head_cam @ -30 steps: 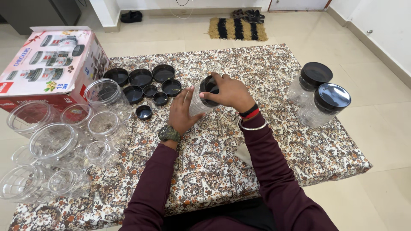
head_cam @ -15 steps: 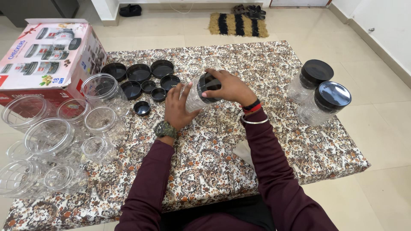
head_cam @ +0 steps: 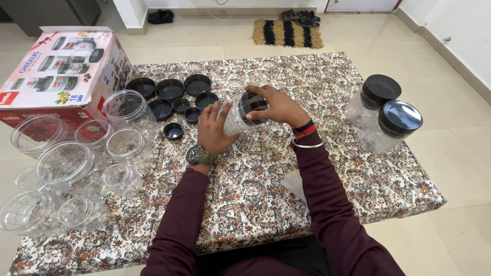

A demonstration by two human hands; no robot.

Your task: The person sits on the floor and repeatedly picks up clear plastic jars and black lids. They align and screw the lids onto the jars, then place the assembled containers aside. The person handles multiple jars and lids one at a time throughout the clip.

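The floral-patterned brown and cream mattress lies on the floor and carries every item. The pink and red cardboard box stands well left of and beyond the grip. The cluster of open clear plastic jars stands left of the grip, nearer the person. Two clear plastic jars with black lids stand well right of the grip, touching one another. The group of loose round black plastic lids lies just left of the grip, on its far side.

The small clear ribbed plastic jar is held tilted above the mattress, between both hands, with its mouth end pointing right. The left hand is closed around the jar body from the left and below; the jar lies directly in this grip. The right hand is closed over the round black plastic lid seated on the jar mouth, fingers curled across its top and far edge. The lid lies inside the right grip and just right of the left grip. Both hands touch the jar assembly.
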